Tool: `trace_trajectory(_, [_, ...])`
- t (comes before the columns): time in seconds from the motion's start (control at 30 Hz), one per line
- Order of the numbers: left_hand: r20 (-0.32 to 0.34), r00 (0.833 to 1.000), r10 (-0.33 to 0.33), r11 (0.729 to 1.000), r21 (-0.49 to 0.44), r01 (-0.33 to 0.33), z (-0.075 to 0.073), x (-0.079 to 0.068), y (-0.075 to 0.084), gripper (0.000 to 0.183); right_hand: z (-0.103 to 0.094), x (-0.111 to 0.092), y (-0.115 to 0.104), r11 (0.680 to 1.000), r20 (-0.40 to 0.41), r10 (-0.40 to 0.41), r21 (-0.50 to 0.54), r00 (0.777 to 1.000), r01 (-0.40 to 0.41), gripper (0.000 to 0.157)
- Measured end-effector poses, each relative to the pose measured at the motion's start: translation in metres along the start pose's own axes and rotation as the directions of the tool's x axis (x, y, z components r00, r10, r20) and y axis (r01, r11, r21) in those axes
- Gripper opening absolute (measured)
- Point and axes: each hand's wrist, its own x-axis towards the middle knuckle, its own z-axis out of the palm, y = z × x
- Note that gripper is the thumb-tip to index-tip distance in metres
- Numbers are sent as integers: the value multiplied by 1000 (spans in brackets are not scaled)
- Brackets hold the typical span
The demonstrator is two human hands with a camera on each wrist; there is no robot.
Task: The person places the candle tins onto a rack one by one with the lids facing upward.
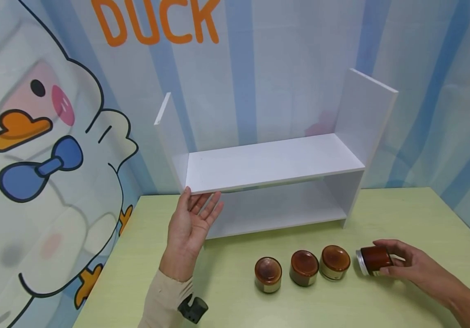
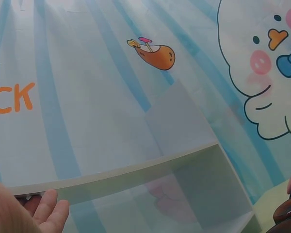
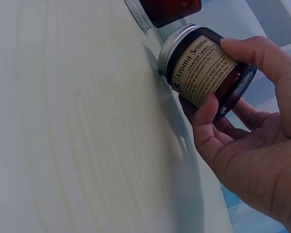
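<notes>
My left hand [image 1: 189,228] is at the left front corner of the white shelf's [image 1: 268,164] middle board. Its thumb lies over the board's front edge and its fingers reach underneath, palm up. At the right, my right hand [image 1: 419,269] grips a scented candle [image 3: 203,68], a brown glass jar with a silver lid and a beige label. The jar is tipped on its side, lid toward the left, close over the table. Three like candles stand bottom up in front of the shelf: a left one [image 1: 268,274], a middle one [image 1: 304,268] and a right one [image 1: 335,262].
The shelf stands on a pale green wood-grain table [image 1: 235,305], with two tall side panels and a lower board [image 1: 276,207]. Behind hangs a blue striped curtain [image 1: 284,68] with cartoon ducks. A black wrist device [image 1: 193,309] sits at the left sleeve.
</notes>
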Motion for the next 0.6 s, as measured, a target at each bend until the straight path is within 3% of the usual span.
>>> trace_trajectory(0.6, [-7,1000,0,1000,-4,0,0,2,0,49,-2,-1,-1,1000,25,-3,12,1000,3,58])
